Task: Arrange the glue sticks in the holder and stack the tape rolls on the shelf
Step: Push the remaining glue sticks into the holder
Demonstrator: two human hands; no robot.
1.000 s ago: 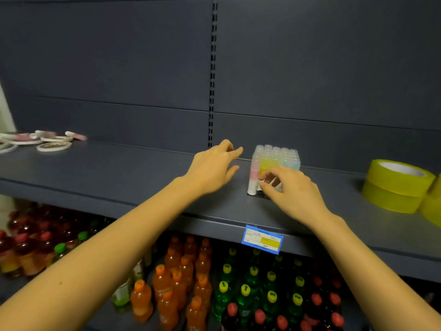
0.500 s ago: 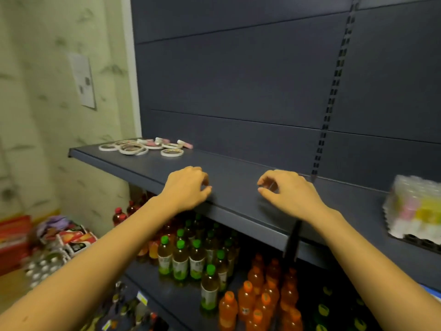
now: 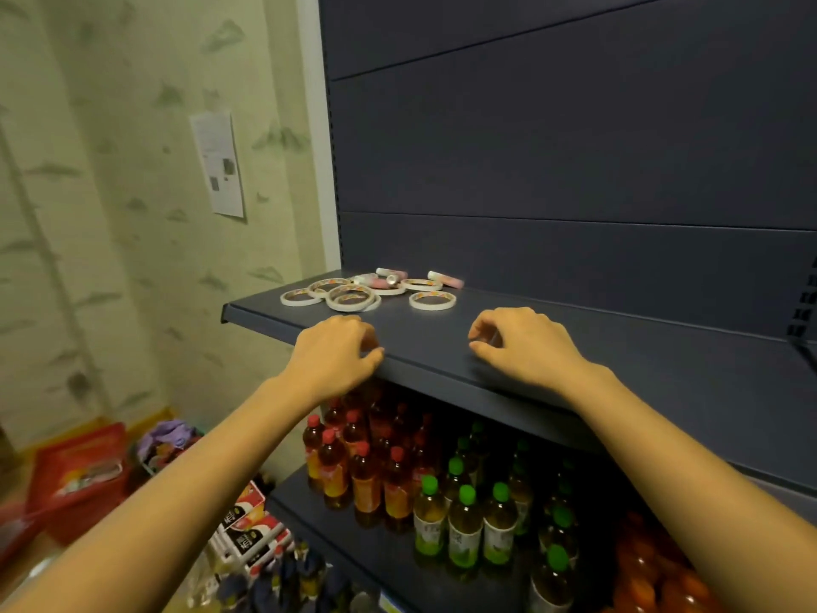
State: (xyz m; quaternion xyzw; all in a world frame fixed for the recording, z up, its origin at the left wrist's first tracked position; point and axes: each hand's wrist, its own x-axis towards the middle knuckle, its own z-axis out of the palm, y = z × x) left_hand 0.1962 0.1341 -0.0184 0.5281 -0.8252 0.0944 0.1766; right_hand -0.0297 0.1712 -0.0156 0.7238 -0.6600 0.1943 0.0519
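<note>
Left hand [image 3: 336, 351] and right hand [image 3: 526, 342], loosely curled, empty, are near thin white tape rolls [image 3: 431, 305] lying flat.

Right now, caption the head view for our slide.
Left hand and right hand, empty, at the shelf front, short of scattered tape rolls and glue sticks.

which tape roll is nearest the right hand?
The lone tape roll at the right end of the group: it lies flat by itself, clear of the overlapping rolls, closest to the right hand.

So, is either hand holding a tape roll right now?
No: the left hand and right hand are empty, short of the tape rolls lying on the shelf.
</note>
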